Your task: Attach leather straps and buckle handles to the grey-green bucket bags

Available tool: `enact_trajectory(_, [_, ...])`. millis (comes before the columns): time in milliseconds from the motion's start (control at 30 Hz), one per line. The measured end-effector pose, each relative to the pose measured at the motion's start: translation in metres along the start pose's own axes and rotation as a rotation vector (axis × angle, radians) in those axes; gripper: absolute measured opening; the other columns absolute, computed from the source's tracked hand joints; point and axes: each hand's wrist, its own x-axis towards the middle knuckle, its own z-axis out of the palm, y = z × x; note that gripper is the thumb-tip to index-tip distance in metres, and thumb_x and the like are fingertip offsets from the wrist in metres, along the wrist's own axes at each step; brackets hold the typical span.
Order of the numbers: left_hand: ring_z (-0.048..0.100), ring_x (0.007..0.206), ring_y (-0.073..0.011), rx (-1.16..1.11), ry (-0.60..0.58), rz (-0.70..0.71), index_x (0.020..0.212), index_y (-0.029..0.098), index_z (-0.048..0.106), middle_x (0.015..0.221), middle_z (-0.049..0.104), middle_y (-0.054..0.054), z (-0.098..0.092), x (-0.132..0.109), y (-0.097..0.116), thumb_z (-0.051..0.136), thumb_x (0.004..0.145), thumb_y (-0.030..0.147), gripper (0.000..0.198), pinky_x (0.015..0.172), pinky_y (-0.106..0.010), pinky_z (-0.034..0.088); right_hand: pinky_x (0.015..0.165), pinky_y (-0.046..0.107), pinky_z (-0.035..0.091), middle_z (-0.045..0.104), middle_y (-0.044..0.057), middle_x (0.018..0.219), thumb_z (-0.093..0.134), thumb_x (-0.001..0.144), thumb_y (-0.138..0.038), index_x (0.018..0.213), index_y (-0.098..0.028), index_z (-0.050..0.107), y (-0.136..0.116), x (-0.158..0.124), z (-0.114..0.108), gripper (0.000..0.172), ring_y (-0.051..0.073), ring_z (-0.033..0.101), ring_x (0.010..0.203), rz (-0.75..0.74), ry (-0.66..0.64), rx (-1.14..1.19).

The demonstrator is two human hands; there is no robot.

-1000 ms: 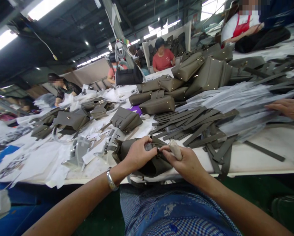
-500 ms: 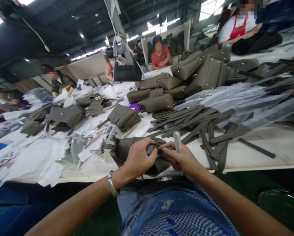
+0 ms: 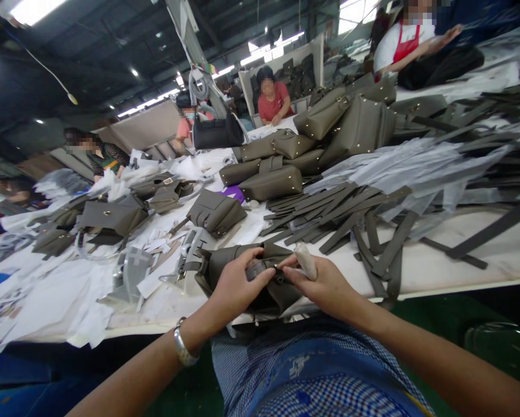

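Note:
An olive-grey handbag (image 3: pixel 225 260) lies at the table's front edge, close to my body. My left hand (image 3: pixel 237 281) is closed on its upper part, thumb and fingers gripping a dark strap-like piece. From the right, my right hand (image 3: pixel 324 281) meets it with fingertips pinched beside small metal hardware (image 3: pixel 279 278) on the bag. What those fingertips pinch is too small to make out. A whitish stubby piece (image 3: pixel 305 260) stands up at my right hand; whether it is a wrapped finger or a held item, I cannot tell.
Finished-looking olive handbags (image 3: pixel 272 182) are heaped behind. Dark flat straps (image 3: pixel 333 208) and clear plastic sleeves (image 3: pixel 385 168) spread rightward. Grey plastic-covered pieces (image 3: pixel 133 269) and white paper (image 3: pixel 55 289) lie left. Several co-workers, one in a red shirt (image 3: pixel 275 104), are across the table.
The raised whitish piece at my right hand has tilted to the left. My left hand has shifted slightly left, and more metal hardware shows between the hands. The view has turned a little.

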Motion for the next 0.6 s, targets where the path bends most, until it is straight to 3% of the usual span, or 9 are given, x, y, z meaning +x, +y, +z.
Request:
enact_trajectory(133, [0.069,0.076,-0.0192,-0.272,-0.229,-0.198,0.102,0.015,0.068,0.091,0.073,-0.006,-0.008,0.003,0.003,0.065,0.083,0.046,0.037,0.070,-0.030,0.056,0.070,0.026,0.048,0.072,0.002,0.084,0.056,0.090,-0.028,0.093,-0.019,0.071,-0.001,0.000,0.002,0.018,0.018,0.065,0.077,-0.029,-0.034,-0.048])
enact_trajectory(233, [0.066,0.063,-0.0135,-0.405,-0.325,-0.317,0.082,0.014,0.066,0.075,0.069,-0.003,-0.014,0.005,0.007,0.066,0.082,0.048,0.034,0.064,-0.025,0.055,0.069,0.026,0.047,0.072,0.002,0.084,0.055,0.091,-0.030,0.094,-0.019,0.071,0.000,0.002,0.001,0.019,0.018,0.064,0.077,-0.030,-0.069,-0.064])
enact_trajectory(367, [0.065,0.056,-0.0128,-0.392,-0.356,-0.371,0.076,0.015,0.063,0.063,0.066,-0.002,-0.016,0.010,0.008,0.065,0.081,0.052,0.037,0.057,-0.023,0.053,0.067,0.026,0.046,0.072,0.002,0.083,0.054,0.092,-0.032,0.092,-0.018,0.070,0.001,0.005,-0.002,0.021,0.018,0.064,0.076,-0.023,-0.112,-0.072])
enact_trajectory(600, [0.061,0.042,-0.0159,-0.090,-0.320,-0.358,0.072,0.018,0.060,0.050,0.063,0.000,-0.015,0.011,0.011,0.057,0.082,0.061,0.044,0.039,-0.022,0.047,0.069,0.026,0.047,0.072,0.003,0.085,0.053,0.093,-0.033,0.092,-0.019,0.068,0.004,0.008,-0.003,0.021,0.018,0.064,0.077,-0.019,-0.152,-0.043])
